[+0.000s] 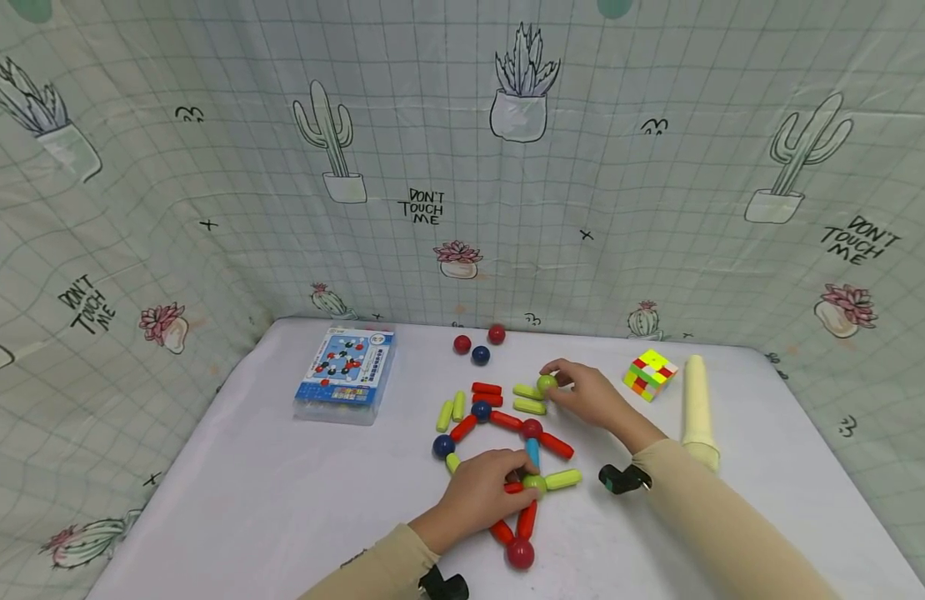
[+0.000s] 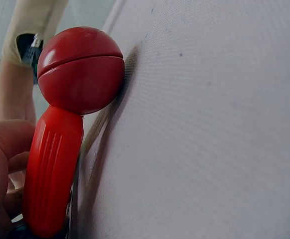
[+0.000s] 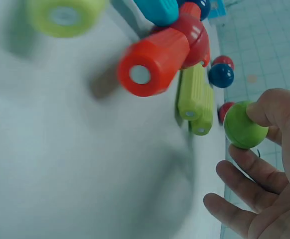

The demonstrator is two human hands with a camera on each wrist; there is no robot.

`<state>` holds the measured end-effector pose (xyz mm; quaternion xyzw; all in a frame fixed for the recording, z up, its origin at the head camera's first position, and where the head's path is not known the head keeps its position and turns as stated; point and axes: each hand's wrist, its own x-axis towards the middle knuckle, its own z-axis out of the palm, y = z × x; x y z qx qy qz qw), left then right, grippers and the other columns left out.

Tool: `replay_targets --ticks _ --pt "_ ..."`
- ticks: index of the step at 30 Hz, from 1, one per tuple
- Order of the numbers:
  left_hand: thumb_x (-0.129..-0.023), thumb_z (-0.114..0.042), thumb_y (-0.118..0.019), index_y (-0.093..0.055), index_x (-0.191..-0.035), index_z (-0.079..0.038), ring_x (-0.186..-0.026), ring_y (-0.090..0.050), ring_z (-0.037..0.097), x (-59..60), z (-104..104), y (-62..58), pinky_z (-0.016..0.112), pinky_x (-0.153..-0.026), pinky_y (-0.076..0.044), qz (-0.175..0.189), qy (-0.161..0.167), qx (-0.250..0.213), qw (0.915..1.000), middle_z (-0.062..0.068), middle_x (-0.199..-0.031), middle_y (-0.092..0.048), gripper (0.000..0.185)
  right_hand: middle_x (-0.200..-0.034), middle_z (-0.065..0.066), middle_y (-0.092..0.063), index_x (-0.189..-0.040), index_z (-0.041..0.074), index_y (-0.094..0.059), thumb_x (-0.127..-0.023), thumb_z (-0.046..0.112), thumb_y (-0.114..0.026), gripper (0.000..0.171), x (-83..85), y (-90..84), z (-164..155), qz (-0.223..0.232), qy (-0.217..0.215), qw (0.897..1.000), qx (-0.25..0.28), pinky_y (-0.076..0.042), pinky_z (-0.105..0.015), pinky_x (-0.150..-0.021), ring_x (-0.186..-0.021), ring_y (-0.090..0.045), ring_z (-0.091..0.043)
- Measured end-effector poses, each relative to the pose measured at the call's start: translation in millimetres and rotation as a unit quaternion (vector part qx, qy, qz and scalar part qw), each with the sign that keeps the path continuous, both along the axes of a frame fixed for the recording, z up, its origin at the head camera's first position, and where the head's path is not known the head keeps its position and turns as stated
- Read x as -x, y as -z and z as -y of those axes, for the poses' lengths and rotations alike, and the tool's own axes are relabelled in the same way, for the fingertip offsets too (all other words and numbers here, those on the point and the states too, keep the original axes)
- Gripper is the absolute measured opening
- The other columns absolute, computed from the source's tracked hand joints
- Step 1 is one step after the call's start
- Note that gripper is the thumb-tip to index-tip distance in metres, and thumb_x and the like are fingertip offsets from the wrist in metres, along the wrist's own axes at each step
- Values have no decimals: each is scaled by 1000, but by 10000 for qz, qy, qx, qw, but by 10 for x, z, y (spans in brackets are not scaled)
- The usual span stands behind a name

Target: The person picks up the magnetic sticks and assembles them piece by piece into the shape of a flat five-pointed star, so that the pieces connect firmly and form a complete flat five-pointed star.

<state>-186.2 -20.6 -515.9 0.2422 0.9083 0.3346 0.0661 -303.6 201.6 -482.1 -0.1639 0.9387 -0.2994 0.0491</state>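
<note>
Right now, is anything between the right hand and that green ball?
No. The right hand already pinches the green ball in its fingertips, beside two green sticks on the table.

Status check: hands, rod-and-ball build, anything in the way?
Right hand pinches green plastic ball. Left hand grips the red, green and blue rod-and-ball structure on the white table. Nothing blocking.

Box label (image 1: 347, 364) too small
</note>
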Motion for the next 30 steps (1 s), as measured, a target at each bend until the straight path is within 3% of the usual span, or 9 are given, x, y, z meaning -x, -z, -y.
replay_targets --ticks 12,20,30 --pt "-91 -37 -78 -72 -110 -29 -81 -52 -4 -9 -1 0 18 -73 -46 -71 7 -3 10000 -22 -91 -62 22 -115 -3 -70 -122 11 -67 -95 12 -70 27 -495 48 -261 -398 -347 9979 367 -53 -52 -93 -105 -66 -26" --pt "-91 -37 -77 -72 -110 -28 -81 -52 -3 -14 -2 -3 18 -72 -46 -51 -11 -24 10000 -22 -91 -62 21 -113 1 -70 -123 11 -66 -93 9 -72 31 -790 96 -372 -409 -231 9974 543 -53 -49 -94 -104 -66 -23" --pt "-91 -37 -77 -72 -109 -29 -82 -52 -3 -19 -2 -2 18 -72 -46 -86 -54 -29 9999 -22 -92 -62 21 -112 6 -70 -120 14 -69 -91 7 -74 31 -1029 151 -487 -597 -294 9961 582 -56 -40 -88 -98 -65 -11"
